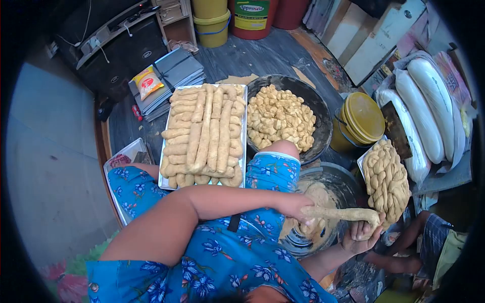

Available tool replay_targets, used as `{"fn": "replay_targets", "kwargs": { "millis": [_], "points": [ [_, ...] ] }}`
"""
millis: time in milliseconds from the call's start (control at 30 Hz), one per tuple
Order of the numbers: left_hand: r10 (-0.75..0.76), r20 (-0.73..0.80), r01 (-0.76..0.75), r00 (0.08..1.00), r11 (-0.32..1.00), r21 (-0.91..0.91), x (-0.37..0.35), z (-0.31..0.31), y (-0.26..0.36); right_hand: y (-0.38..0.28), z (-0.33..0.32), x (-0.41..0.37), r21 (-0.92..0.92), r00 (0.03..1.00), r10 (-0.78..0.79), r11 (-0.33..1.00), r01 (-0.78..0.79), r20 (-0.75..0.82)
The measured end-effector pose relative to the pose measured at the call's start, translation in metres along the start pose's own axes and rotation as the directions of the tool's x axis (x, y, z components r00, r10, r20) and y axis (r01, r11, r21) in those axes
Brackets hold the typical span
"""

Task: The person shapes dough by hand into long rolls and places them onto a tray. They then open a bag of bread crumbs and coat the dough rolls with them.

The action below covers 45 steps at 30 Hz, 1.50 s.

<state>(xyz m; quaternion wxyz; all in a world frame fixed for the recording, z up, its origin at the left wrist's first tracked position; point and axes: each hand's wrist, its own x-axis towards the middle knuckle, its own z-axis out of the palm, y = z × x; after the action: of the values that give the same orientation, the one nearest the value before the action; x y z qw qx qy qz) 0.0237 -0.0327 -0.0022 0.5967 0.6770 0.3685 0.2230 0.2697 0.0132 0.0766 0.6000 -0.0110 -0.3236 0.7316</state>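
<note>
A long dough rope [343, 214] coated with pale crumbs stretches between my two hands, above a dark basin [348, 178] with pale powder inside. My left hand [294, 206] is closed around its left end. My right hand [361, 236] curls its fingers around the other end, where the rope bends down. By my right hand, a tray holds a heap of twisted dough pieces [385, 179]. Across my lap, a white-rimmed tray [244, 151] carries stacked dough ropes [204, 134]. Beyond my knee, a large black basin [323, 132] holds many small dough lumps [279, 117].
A yellow lidded bucket [365, 116] stands right of the black basin. Long plastic-wrapped packs [427, 108] lie at the far right, with another person's arm [404, 242] below them. A yellow packet [147, 82] rests on tied grey sheets [182, 70]. Buckets [212, 30] stand at the back.
</note>
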Motion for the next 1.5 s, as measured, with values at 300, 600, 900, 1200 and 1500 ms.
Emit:
{"fn": "replay_targets", "kwargs": {
  "millis": [300, 600, 900, 1200, 1500],
  "points": [
    [-0.090, -0.580, 0.380, 0.809, 0.834, 0.400, -0.220, -0.130, 0.013, 0.136, 0.080, 0.010, -0.372, 0.651, 0.759, 0.614, -0.696, 0.035],
    [0.060, -0.992, 0.941, 0.108, 0.314, 0.122, -0.313, -0.212, -0.044, 0.379, 0.147, -0.036, -0.771, 0.514, 0.591, 0.577, 0.270, 0.622],
    [0.050, -0.998, 0.702, -0.047, 0.713, 0.002, -0.305, -0.196, -0.141, 0.380, 0.142, -0.068, -0.864, 0.408, 0.815, 0.206, 0.460, 0.411],
    [0.079, -0.995, 0.596, -0.059, 0.803, 0.029, -0.301, -0.102, -0.109, 0.369, 0.119, -0.033, -0.844, 0.544, 0.742, 0.526, -0.108, 0.392],
    [0.037, -0.998, 0.564, -0.046, 0.826, 0.005, -0.294, -0.084, -0.098, 0.370, 0.129, -0.040, -0.804, 0.530, 0.618, 0.330, 0.495, 0.580]
  ]
}}
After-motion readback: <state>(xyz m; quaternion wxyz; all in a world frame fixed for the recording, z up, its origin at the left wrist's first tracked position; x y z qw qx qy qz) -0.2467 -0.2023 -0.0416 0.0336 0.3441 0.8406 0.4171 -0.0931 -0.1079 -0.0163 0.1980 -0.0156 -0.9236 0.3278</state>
